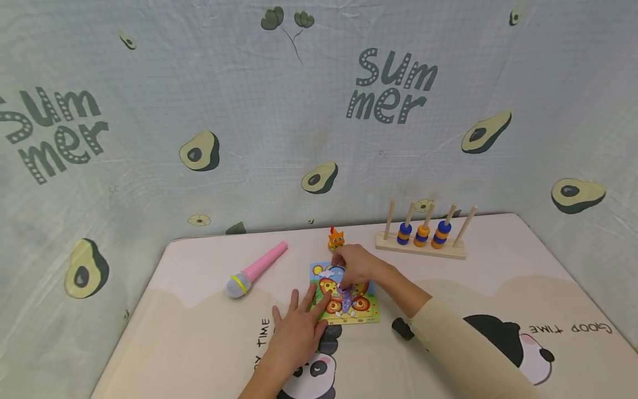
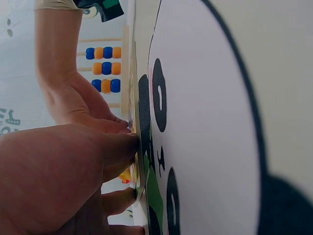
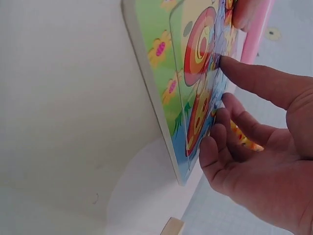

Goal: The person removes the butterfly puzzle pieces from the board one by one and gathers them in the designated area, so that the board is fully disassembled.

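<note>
- The flat, colourful puzzle board with a red-and-yellow butterfly lies on the pale, panda-printed counter, between the two hands.
- The left hand has its fingers spread, the tips touching the board's left side.
- The right hand bends over the board's upper middle, thumb and fingers apart; whether it pinches a piece, I cannot tell.
- Just behind sits a small orange, spiky-headed toy.
- A pink toy microphone with a grey head lies to the left.
- A wooden peg stand with blue and orange beads stands behind, to the right.
</note>
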A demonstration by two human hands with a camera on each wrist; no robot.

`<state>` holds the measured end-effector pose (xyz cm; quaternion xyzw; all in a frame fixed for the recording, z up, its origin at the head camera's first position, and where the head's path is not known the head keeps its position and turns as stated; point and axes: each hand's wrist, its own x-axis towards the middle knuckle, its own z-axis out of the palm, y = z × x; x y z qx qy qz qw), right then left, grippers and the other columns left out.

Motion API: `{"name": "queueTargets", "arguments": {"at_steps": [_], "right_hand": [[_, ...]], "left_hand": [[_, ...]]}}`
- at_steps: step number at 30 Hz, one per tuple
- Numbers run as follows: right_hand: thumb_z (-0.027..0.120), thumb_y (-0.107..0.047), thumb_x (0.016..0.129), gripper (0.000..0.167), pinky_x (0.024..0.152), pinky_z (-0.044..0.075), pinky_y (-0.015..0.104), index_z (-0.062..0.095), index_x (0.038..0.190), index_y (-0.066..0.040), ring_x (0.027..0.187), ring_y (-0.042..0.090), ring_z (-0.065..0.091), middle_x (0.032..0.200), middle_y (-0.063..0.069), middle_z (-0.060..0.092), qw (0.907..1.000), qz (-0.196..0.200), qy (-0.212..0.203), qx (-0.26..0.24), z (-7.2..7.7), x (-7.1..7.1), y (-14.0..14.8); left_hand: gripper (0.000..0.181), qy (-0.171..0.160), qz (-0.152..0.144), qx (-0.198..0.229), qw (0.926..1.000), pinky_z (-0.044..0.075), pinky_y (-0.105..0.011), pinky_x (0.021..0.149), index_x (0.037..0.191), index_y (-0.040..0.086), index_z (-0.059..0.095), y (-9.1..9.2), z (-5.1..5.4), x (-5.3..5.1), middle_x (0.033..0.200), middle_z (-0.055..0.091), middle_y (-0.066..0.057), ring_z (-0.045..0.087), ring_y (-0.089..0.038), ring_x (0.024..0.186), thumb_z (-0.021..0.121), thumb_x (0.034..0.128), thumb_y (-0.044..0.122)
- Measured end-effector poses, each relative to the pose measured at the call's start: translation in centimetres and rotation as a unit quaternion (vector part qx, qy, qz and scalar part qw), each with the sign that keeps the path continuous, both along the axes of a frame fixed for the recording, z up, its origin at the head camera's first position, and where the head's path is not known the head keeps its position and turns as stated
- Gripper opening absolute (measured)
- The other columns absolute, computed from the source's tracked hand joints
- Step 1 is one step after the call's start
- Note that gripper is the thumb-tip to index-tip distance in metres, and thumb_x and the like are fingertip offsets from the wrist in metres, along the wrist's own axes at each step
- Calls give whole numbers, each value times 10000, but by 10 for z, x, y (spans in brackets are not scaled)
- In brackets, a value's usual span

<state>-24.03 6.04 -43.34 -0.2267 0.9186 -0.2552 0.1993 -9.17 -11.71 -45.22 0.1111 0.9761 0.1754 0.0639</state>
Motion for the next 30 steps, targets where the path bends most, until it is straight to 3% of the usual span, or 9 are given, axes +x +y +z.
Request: {"name": "queueTargets", "arguments": {"at_steps": [4, 10, 15, 18, 25, 30], "right_hand": [[934, -88, 728, 401, 770, 532, 301, 691, 1045, -120, 862, 162, 564, 941, 26, 630, 9999, 89, -49, -78, 0, 0, -1], [918, -169, 767, 402, 940, 530, 386, 712, 1109, -121, 1005, 187, 547, 1075, 29, 616, 9992, 268, 295, -90, -1, 3, -1], [915, -179, 773, 446, 961, 536, 409, 698, 1155, -106, 1021, 188, 566, 1080, 34, 643, 9979, 396, 489, -132, -1, 4, -5], [917, -161, 770, 448, 921, 546, 379, 690, 1152, -107, 982, 169, 568, 1049, 20, 640, 9986, 337, 391, -119, 0, 5, -8], [894, -125, 766, 450, 671, 495, 279, 674, 1155, -73, 768, 149, 562, 853, 10, 616, 9995, 261, 156, -7, 3, 3, -13], [898, -117, 763, 450, 628, 482, 252, 674, 1151, -73, 732, 133, 562, 822, -3, 614, 9996, 263, 73, 93, 5, 2, -15]], "left_hand": [[531, -2, 19, -24, 10000, 233, -901, 1037, 1552, 274, 514, 0, 0, 0, 1689, 360, -106, 325, -530, 1515, 625, 1039, 353], [534, -94, 51, 4, 9999, 217, -901, 1044, 1558, 280, 505, 0, 1, 0, 1695, 349, -101, 311, -530, 1521, 619, 1042, 357], [533, -137, 48, 19, 9999, 210, -903, 1044, 1560, 281, 502, 0, 0, 0, 1699, 341, -97, 305, -531, 1524, 614, 1045, 358], [533, -131, 27, 7, 9999, 208, -904, 1043, 1561, 279, 501, 0, 0, 0, 1701, 338, -96, 304, -530, 1525, 612, 1046, 361], [532, -68, -32, -5, 10000, 222, -908, 1030, 1557, 271, 508, -1, 0, -1, 1697, 343, -104, 318, -534, 1517, 617, 1044, 359], [536, -81, -6, 17, 10000, 219, -908, 1032, 1555, 270, 511, 0, 0, -1, 1695, 348, -105, 320, -537, 1515, 626, 1038, 355]]}}
